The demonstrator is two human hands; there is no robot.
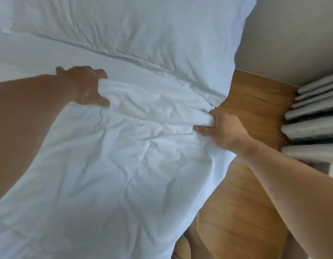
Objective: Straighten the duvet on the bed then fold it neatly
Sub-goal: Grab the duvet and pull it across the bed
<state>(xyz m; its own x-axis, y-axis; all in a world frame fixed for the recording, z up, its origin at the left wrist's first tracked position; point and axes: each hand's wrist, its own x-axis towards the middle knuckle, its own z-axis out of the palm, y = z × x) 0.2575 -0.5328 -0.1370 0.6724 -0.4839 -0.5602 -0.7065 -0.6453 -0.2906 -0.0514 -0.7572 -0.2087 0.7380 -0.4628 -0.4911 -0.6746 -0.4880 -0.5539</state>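
A white, wrinkled duvet (pixel 109 165) covers the near part of the bed and hangs over its right side. Its upper edge is bunched into a ridge running between my two hands. My left hand (pixel 85 86) grips the left end of that ridge, fingers curled into the cloth. At the bed's right edge my right hand (pixel 218 129) holds the other end, thumb and fingers closed round a roll of fabric. Beyond the ridge lies the flat white sheet (pixel 49 58) of the bed.
A large white pillow (pixel 133 27) lies across the head of the bed. To the right is wooden floor (pixel 242 184), a pale wall (pixel 292 34) and grey pleated curtains (pixel 315 116). My legs show at the bottom beside the bed.
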